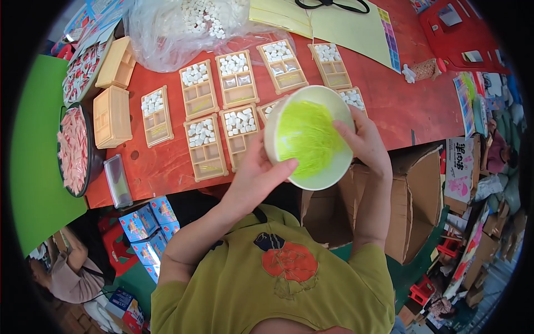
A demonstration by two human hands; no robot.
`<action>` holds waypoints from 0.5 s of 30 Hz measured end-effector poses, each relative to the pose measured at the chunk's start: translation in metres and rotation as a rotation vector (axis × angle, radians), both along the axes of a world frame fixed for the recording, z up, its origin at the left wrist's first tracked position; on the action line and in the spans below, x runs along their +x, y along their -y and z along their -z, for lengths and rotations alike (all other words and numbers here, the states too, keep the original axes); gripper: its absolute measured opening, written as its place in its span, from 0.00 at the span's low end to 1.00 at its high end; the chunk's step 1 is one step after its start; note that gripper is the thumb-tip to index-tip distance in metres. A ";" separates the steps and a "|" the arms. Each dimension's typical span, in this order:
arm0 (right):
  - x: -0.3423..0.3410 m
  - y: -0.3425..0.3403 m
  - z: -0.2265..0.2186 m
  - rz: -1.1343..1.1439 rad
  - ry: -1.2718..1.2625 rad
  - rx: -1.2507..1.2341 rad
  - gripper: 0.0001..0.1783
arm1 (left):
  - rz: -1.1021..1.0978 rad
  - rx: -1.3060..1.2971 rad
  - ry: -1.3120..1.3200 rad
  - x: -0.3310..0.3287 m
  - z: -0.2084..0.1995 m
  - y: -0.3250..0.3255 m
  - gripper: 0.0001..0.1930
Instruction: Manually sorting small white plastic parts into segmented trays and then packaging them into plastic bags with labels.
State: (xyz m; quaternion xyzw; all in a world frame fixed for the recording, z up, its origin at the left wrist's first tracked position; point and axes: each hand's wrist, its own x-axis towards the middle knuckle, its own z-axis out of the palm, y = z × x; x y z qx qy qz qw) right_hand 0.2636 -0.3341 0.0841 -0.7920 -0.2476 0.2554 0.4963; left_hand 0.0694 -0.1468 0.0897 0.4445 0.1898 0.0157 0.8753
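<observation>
Both my hands hold a pale round bowl [335, 102], tilted so its inside shows. A heap of thin, bright yellow-green sticks [309, 131] lies in it. My left hand [255, 181] grips the left rim, its thumb over the edge; my right hand [364, 142] is closed on the right rim, its thumb inside by the sticks. Under and beyond the bowl, several tan compartment trays [198, 107] stand on the red table [384, 106]. White pellets [201, 132] fill their large compartments, and some small ones hold yellow-green sticks. The bowl partly covers the nearest trays.
A clear bag [161, 33] of white pellets lies at the back. On the left are stacked empty trays [113, 119], a black basin [92, 167] of pink packets and a clear lidded box [118, 181]. Cardboard boxes [417, 206] stand below the table's right edge.
</observation>
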 end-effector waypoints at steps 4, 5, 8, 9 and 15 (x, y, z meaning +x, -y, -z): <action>0.027 0.063 0.000 0.209 0.133 0.024 0.15 | 0.134 -0.112 0.246 0.022 0.008 0.035 0.41; 0.041 0.079 0.002 0.308 0.116 0.029 0.15 | 0.216 -0.028 0.212 0.021 0.005 0.040 0.41; 0.092 0.132 0.017 0.546 0.146 -0.023 0.15 | 0.482 0.108 0.203 0.010 -0.006 0.045 0.33; 0.113 0.155 0.028 0.608 0.149 -0.078 0.15 | 0.553 0.182 0.200 0.007 -0.006 0.042 0.30; 0.185 0.218 0.099 0.810 0.073 -0.137 0.15 | 0.399 0.453 0.135 -0.051 0.029 0.010 0.20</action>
